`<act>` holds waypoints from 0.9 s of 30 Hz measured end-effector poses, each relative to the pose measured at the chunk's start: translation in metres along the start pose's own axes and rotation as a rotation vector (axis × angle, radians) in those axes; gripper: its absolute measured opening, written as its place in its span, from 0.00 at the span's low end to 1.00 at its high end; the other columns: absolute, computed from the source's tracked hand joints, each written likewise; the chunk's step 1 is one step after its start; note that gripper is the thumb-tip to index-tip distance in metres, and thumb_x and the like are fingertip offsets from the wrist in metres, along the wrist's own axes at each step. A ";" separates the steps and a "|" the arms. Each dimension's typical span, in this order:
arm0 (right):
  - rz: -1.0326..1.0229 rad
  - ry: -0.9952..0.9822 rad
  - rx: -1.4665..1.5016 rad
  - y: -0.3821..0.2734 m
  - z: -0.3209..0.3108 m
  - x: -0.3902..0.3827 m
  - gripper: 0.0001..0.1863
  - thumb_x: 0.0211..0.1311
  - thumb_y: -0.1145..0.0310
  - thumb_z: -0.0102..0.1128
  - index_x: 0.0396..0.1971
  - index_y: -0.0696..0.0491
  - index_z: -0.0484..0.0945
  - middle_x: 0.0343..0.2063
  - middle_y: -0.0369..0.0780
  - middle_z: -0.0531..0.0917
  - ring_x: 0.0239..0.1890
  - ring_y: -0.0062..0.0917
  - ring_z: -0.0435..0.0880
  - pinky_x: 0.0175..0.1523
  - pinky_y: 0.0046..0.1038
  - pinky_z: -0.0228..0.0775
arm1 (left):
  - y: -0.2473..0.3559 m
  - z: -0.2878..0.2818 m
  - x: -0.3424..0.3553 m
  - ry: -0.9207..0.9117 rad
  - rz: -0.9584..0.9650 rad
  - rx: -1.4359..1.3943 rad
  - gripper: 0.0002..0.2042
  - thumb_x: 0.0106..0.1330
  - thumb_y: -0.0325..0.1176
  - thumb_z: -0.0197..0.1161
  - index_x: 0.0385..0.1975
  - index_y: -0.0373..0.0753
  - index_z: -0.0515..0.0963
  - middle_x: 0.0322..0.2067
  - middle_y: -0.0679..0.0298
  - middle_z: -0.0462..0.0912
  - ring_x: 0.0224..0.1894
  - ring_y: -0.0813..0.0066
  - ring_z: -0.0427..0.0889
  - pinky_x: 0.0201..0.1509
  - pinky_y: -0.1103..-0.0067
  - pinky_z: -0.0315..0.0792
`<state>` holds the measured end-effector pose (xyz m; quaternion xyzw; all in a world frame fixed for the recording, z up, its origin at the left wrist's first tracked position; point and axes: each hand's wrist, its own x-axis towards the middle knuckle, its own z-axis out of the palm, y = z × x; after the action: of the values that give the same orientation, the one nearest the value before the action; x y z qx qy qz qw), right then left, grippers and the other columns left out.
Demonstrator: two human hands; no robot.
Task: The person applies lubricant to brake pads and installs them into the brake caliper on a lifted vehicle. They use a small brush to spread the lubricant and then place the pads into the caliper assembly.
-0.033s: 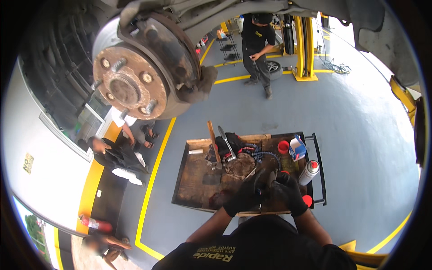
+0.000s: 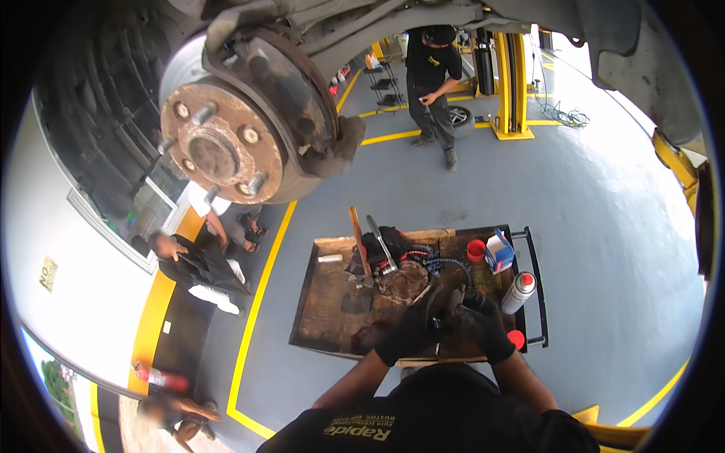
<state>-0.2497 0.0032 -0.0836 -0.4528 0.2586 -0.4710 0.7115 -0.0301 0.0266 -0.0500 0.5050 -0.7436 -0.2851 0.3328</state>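
Note:
Both gloved hands are close together over the near edge of a wooden-topped tool trolley (image 2: 321, 306). My right hand (image 2: 483, 325) has its fingers closed round a small, flat grey-brown piece (image 2: 456, 300) that looks like a brake pad. My left hand (image 2: 411, 328) is closed beside it; what its fingers hold is dark and hard to make out. On the trolley beyond them lie a brown crumpled rag (image 2: 404, 282), a ratchet wrench (image 2: 382, 245) and a wooden-handled hammer (image 2: 357, 234). A spray can (image 2: 518, 293) with a red top stands near my right hand.
Overhead at upper left hang a rusty wheel hub (image 2: 215, 151) with studs and its brake caliper (image 2: 291, 98). A red cup (image 2: 476, 250) and a blue-and-white box (image 2: 499, 251) sit on the trolley. Beyond, a person (image 2: 434, 75) stands near a yellow lift post (image 2: 513, 90); others sit at left.
The whole view has shifted very slightly. My hands stay together over the trolley, with the small flat piece between them.

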 end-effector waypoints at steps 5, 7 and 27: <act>-0.370 0.032 -0.448 -0.023 0.018 0.027 0.15 0.74 0.77 0.64 0.58 0.57 0.80 0.50 0.36 0.86 0.52 0.19 0.83 0.59 0.28 0.76 | 0.052 -0.063 -0.004 -0.039 -0.191 0.293 0.45 0.60 0.43 0.82 0.74 0.35 0.65 0.59 0.49 0.85 0.62 0.53 0.86 0.64 0.65 0.78; -0.573 0.035 -0.538 -0.065 0.030 0.053 0.18 0.76 0.71 0.61 0.62 0.56 0.77 0.54 0.38 0.84 0.55 0.23 0.83 0.61 0.32 0.76 | 0.092 -0.117 0.000 0.186 -0.027 0.375 0.40 0.59 0.39 0.83 0.69 0.33 0.70 0.57 0.51 0.86 0.62 0.54 0.85 0.67 0.66 0.76; -0.263 -0.867 0.580 -0.305 0.221 0.282 0.23 0.85 0.60 0.52 0.70 0.55 0.74 0.61 0.40 0.85 0.59 0.30 0.86 0.66 0.36 0.80 | 0.205 -0.313 0.107 1.244 0.855 0.767 0.32 0.82 0.39 0.50 0.79 0.29 0.55 0.78 0.43 0.58 0.80 0.47 0.59 0.82 0.57 0.53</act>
<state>-0.0882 -0.2082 0.3046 -0.4191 -0.2587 -0.3780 0.7839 0.0710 -0.0347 0.3211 0.3233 -0.5972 0.4673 0.5661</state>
